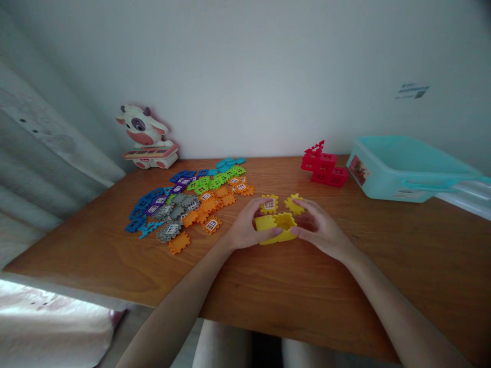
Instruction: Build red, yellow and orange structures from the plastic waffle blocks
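A yellow box of interlocking building panels (268, 223) lies on the table in front of me, its right part open at the top. My left hand (247, 225) grips its left side, the thumb along the near face and the fingers behind. My right hand (324, 230) grips the right end, with its thumb at the near right corner; some of its fingers are hidden. Just behind the box lie a yellow window panel (270, 204) and a loose yellow panel (294, 204), the latter close to my right fingertips.
Panels in blue, purple, green, grey and orange (209, 202) are spread at left on the wooden table (276, 286). A red panel structure (325, 167) stands at back right, beside a turquoise bin (383, 181). A cow toy with a keyboard (148, 138) stands at back left.
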{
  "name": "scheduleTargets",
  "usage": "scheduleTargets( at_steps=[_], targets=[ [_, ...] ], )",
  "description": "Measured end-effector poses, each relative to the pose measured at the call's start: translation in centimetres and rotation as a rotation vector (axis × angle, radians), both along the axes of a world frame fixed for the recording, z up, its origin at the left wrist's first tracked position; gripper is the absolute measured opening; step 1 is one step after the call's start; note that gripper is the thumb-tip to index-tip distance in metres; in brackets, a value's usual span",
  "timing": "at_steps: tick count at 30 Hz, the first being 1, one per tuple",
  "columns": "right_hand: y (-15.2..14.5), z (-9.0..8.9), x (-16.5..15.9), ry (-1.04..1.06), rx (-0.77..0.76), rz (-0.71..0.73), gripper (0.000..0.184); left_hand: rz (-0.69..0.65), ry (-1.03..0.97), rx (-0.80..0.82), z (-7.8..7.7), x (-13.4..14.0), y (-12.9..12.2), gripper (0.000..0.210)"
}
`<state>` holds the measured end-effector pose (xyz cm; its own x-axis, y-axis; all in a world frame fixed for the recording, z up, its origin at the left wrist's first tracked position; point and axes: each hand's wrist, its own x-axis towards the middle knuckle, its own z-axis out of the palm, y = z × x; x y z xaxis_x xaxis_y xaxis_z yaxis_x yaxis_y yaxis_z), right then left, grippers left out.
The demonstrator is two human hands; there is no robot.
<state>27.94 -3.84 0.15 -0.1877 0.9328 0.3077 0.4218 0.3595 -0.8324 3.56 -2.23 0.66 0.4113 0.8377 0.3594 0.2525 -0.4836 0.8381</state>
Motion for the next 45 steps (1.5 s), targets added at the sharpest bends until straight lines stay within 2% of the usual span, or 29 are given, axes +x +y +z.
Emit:
scheduleTargets(
  at_steps=[2, 4, 7, 13, 15, 17, 21, 24, 27, 30, 39, 45],
  targets=[
    [-0.3, 0.1, -0.3, -0.086, 0.008, 0.09, 0.075, -0.014, 0.129, 0.081, 0.1, 0.0, -0.1, 0.075],
    [-0.5, 0.1, -0.6, -0.148, 0.003, 0.111, 0.07, -0.027, 0.206, 0.121, 0.1, 0.0, -0.2, 0.074],
    [-0.5, 0.2, -0.7, -0.192, 0.016, 0.121, 0.058, -0.074, 0.227, 0.152, -0.1, 0.1, -0.2, 0.074],
    [-0.4, 0.4, -0.4, -0.223, 0.039, 0.157, 0.052, -0.142, 0.211, 0.136, 0.1, -0.3, -0.3, 0.081],
    [-0.5, 0.5, -0.5, -0.217, 0.026, 0.151, 0.053, -0.154, 0.174, 0.073, 0.3, -0.5, -0.3, 0.079],
    [-0.6, 0.5, -0.7, -0.213, 0.014, 0.142, 0.055, -0.164, 0.085, -0.038, 0.3, -0.5, -0.2, 0.066],
    [-0.7, 0.4, -1.1, -0.229, 0.046, 0.129, 0.057, -0.066, -0.098, -0.381, -0.3, 0.2, 0.4, 0.04],
    [-0.9, 0.4, -1.4, -0.253, 0.073, 0.119, 0.056, -0.014, -0.158, -0.55, -1.0, 0.8, 1.0, 0.038],
    [-1.0, 0.5, -1.5, -0.244, 0.071, 0.123, 0.056, -0.04, -0.227, -0.615, -1.2, 0.9, 1.0, 0.043],
    [-0.9, 0.4, -1.5, -0.213, 0.056, 0.125, 0.057, -0.073, -0.251, -0.568, -0.8, 0.7, 0.8, 0.045],
    [-0.4, -0.2, -1.3, -0.221, 0.04, 0.142, 0.059, -0.06, -0.025, -0.269, -0.7, 0.1, 0.8, 0.046],
    [0.0, -0.5, -0.8, -0.222, 0.047, 0.213, 0.064, -0.058, 0.038, -0.175, -0.6, 0.0, 0.8, 0.048]
  ],
)
